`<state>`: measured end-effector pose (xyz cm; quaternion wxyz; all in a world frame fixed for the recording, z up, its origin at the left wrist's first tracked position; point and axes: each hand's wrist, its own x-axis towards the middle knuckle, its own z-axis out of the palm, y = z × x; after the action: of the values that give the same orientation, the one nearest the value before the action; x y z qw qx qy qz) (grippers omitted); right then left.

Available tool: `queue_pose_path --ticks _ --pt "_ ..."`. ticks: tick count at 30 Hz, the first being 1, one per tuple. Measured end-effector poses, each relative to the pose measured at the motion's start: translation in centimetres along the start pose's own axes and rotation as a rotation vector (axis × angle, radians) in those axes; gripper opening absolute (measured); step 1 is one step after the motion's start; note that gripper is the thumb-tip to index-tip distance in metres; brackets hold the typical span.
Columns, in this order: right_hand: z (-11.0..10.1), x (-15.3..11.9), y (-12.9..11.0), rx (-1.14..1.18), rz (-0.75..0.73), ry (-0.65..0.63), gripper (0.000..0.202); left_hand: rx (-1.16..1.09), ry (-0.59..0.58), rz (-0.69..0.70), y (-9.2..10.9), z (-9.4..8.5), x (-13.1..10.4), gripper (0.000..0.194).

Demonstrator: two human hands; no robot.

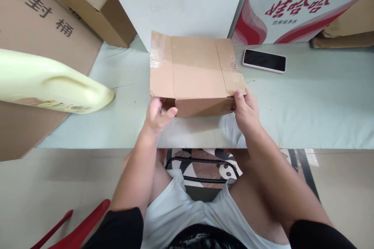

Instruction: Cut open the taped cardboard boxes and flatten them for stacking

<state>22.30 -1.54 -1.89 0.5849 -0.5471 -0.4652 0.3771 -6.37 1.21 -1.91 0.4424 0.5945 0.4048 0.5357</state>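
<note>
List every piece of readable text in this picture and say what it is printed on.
"密封桶", upside down: big brown carton at left.
"娃哈哈", upside down, red: white carton at right; the small line under it is too small to read.
Yellow jug label: blurred.
Small cardboard box print: unreadable.
Phone: none.

A black phone point(264, 60) lies on the tabletop point(321, 101) at two o'clock; a yellow jug point(52, 83) at nine; a red-and-white carton point(292, 7) behind.
</note>
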Motion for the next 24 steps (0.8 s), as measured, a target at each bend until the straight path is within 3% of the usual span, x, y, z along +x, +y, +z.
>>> queue_pose_path --ticks 5,13,16,19,24 --pt "0.08 -0.06 0.0 0.02 -0.05 0.003 0.059 0.133 -0.111 -0.06 0.08 0.41 -0.08 0.069" --pt "-0.19 -0.04 -0.19 0.03 -0.033 -0.003 0.06 0.054 -0.218 -0.048 0.38 0.54 0.05 0.072" --pt "-0.46 -0.05 0.28 0.081 0.006 0.015 0.059 0.082 -0.159 -0.013 0.21 0.58 0.34 0.088" --pt "-0.55 -0.04 0.6 0.116 0.038 0.05 0.057 0.142 -0.007 0.034 -0.09 0.56 0.28 0.1" --pt "-0.24 0.23 0.2 0.165 -0.009 0.112 0.047 -0.058 0.142 -0.052 0.51 -0.14 0.06 0.073"
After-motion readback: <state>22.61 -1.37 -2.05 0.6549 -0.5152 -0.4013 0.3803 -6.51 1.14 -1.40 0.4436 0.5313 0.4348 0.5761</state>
